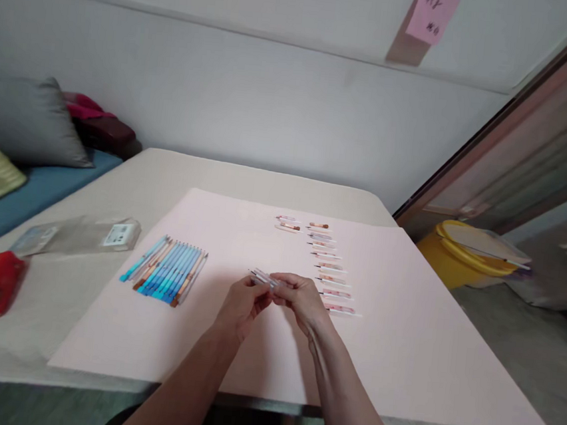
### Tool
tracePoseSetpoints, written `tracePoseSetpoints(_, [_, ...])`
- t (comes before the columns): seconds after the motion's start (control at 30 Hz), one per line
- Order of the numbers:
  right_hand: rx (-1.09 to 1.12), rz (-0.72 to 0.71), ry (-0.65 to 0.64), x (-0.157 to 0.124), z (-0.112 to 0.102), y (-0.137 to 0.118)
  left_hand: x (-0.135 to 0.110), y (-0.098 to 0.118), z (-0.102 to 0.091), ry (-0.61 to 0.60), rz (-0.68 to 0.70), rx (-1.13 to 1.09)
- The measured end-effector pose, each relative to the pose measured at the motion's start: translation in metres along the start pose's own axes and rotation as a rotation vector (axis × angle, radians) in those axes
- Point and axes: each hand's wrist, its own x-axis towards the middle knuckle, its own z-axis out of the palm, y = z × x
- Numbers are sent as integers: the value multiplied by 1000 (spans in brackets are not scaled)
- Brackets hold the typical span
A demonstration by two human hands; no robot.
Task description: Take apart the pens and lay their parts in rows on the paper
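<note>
Slim pale pens [262, 278] are held crosswise in both hands above the pink sheet [414, 359].
Their narrow tips are pointed leftward, the long axis tilted gently down to the right; the rear ends are hidden by fingers. The smooth, straight barrels are gripped by the left hand [243, 301] and the right hand [304, 296], fingertips pinched. Glossy blue-and-brown pens [170, 270] are laid parallel at left; printed pens [340, 293] are spaced in a column just beyond the right hand. From that column, flat paper is stretched widely to its straight right edge.
</note>
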Motion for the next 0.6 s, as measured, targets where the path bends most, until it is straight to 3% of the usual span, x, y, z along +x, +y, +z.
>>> tracePoseSetpoints(0.17, [19, -6, 28, 3, 3, 4, 0, 2, -2, 31, -14, -65])
tracePoseSetpoints(0.33, [-21, -58, 115, 14, -8, 8, 1, 19, -10, 241, 39, -126])
tracePoseSetpoints(0.47, [-151, -104, 188, 42, -22, 1, 5, 38, -22, 260, 100, -202])
tracePoseSetpoints(0.6, [-257, -127, 196, 89, -30, -15, 6, 48, -29, 235, 93, -249])
